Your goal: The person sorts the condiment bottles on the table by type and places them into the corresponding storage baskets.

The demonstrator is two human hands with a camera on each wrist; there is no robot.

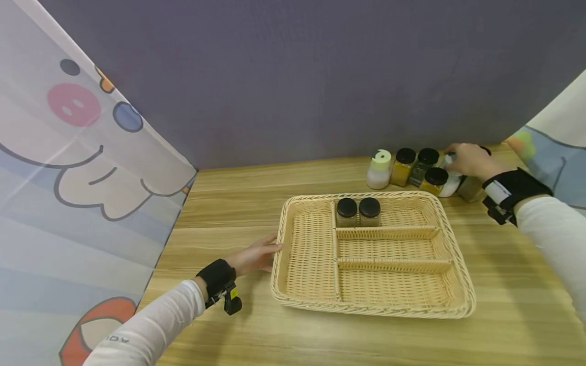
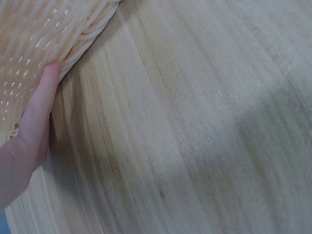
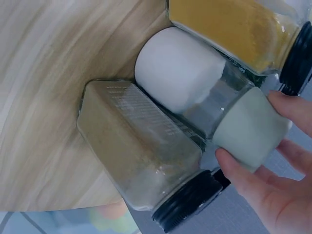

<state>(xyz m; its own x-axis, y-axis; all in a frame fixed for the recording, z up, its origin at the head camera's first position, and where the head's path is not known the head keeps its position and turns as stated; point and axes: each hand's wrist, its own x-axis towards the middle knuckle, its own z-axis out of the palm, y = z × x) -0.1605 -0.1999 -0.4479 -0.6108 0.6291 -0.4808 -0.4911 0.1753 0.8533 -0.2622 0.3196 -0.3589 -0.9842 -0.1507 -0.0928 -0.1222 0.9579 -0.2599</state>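
At the back right, my right hand [image 1: 473, 160] pinches the pale green cap [image 3: 251, 129] of a round seasoning bottle [image 3: 180, 70] holding white contents. The bottle stands on the table among other jars. Beside it is a square glass jar [image 3: 141, 141] of brownish powder with a black lid. On its other side stands a jar of yellow powder [image 3: 224, 29]. My left hand [image 1: 254, 254] touches the left side of a wicker basket [image 1: 373, 307], a straight finger [image 2: 41, 100] lying against the weave. Two black-lidded jars, left [image 1: 346, 212] and right [image 1: 369, 212], stand in the basket's top right compartment.
Along the back wall [image 1: 293, 81] stand another bottle with a pale green cap [image 1: 379, 170], a yellow jar [image 1: 403, 168] and a dark jar [image 1: 423, 166]. Another yellow jar [image 1: 434, 181] stands close behind the basket's rim. A cartoon-printed curtain [image 1: 82, 203] borders the wooden table [image 1: 220, 203].
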